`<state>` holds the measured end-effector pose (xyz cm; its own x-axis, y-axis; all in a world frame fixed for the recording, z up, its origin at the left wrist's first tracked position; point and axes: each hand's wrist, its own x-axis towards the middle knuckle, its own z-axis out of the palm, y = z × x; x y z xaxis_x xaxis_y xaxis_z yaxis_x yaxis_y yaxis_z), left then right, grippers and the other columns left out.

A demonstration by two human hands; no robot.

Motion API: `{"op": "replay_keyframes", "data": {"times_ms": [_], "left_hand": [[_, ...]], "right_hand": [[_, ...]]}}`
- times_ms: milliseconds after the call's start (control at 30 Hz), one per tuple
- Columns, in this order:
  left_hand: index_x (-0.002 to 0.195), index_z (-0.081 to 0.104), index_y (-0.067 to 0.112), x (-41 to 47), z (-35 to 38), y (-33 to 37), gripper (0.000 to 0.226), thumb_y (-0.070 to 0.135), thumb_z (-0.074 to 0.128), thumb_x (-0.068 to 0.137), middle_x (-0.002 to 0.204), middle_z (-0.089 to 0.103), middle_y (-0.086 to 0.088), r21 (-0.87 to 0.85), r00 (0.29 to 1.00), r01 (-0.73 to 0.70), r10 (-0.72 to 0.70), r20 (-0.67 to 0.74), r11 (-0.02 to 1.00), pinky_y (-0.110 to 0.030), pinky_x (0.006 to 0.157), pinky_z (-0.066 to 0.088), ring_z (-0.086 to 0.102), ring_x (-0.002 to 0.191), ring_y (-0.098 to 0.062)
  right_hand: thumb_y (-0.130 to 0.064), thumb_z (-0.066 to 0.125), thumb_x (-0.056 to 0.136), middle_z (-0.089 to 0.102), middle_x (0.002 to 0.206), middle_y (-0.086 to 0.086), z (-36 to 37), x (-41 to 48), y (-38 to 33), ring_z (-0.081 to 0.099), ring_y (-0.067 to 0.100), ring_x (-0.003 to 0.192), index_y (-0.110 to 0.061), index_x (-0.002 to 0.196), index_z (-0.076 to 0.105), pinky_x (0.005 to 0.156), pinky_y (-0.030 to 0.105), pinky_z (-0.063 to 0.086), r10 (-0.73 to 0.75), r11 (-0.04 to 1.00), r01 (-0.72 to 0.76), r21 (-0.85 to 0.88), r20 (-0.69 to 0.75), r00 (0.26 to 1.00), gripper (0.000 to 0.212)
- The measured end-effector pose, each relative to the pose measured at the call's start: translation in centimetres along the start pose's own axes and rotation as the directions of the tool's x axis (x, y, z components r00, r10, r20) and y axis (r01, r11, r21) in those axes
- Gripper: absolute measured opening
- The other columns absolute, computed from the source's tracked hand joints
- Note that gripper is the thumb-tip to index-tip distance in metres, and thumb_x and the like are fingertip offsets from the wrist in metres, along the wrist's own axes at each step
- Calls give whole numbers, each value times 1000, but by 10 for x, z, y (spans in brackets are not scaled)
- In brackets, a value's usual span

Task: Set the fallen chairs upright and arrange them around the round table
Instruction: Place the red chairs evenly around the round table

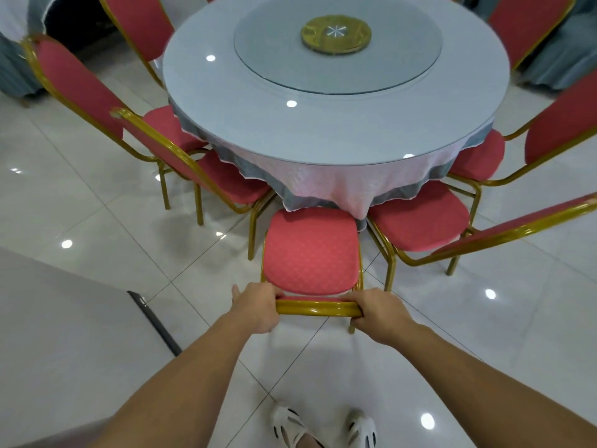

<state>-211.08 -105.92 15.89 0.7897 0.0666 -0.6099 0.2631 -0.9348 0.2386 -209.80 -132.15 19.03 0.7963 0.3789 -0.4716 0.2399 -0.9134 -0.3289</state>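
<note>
Left hand (256, 306) and right hand (378, 310) grip the upright chair's (311, 245) top rail at the round table (329, 137).

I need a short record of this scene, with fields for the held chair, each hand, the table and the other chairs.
held chair: upright, seat toward the table
left hand: grips the top rail, left end
right hand: grips the top rail, right end
table: round, clothed, glass turntable on top
other chairs: those in view stand upright around the table

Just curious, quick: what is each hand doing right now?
Left hand: grips the gold metal top rail of the red padded chair.
Right hand: grips the same rail.
</note>
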Motion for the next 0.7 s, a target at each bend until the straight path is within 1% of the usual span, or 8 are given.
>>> {"op": "replay_keyframes", "data": {"times_ms": [67,133,233,333,400,500,633,700], "left_hand": [[95,75,37,8,-9,-7,43,1,57,81,99,62,3,0,999,11,-11,-45,1000,-65,125,-4,52,120,-27],[101,75,38,19,-19,-10,45,1,62,81,104,60,3,16,999,8,-8,-53,1000,-66,124,-5,45,126,-26],[109,75,38,33,-38,-8,45,2,62,84,108,61,2,39,999,-5,6,-40,999,-66,125,-2,44,130,-28],[117,74,35,43,-58,-2,49,1,54,87,111,61,2,58,1000,-19,20,-24,998,-65,124,4,44,130,-28],[120,73,35,51,-70,0,52,0,53,87,109,61,3,57,1000,-23,24,-14,998,-66,122,10,48,125,-27],[124,71,36,61,-85,-1,55,0,53,87,112,64,3,57,1000,-18,16,27,998,-67,117,20,52,119,-27],[126,69,40,80,-100,-4,57,2,53,87,111,63,4,52,1000,-8,7,22,999,-58,112,36,53,112,-25],[126,70,38,89,-107,-8,56,3,55,86,107,63,4,45,1000,-17,16,3,999,-52,106,47,56,105,-24]], "right_hand": [[-22,65,87,69,89,-12,0,11,-7,67,15,85,-44,120,67,73,38,60,9,1000,-9,0,-12,1000,40],[-20,64,84,66,84,-11,-4,20,-13,65,16,81,-42,116,68,70,39,59,18,1000,-18,9,-15,1000,40],[-16,63,83,60,78,-10,-13,37,-15,63,18,78,-38,107,69,69,40,58,50,998,-50,41,-3,999,33],[-15,62,84,65,74,-7,-24,54,-15,65,14,70,-32,95,69,65,36,56,83,996,-84,42,20,996,22],[-16,62,84,67,72,-5,-28,65,-16,66,12,67,-30,93,69,62,32,53,94,995,-94,44,9,996,18],[-19,63,85,66,74,-7,-31,76,-20,64,12,69,-33,100,70,64,34,56,89,995,-87,56,-21,996,21],[-20,63,87,63,77,-8,-39,93,-26,64,15,74,-34,103,71,65,35,56,84,995,-80,67,-54,995,23],[-21,63,87,62,76,-8,-43,101,-28,62,15,74,-34,103,71,61,31,50,77,995,-73,67,-65,995,22]]}}
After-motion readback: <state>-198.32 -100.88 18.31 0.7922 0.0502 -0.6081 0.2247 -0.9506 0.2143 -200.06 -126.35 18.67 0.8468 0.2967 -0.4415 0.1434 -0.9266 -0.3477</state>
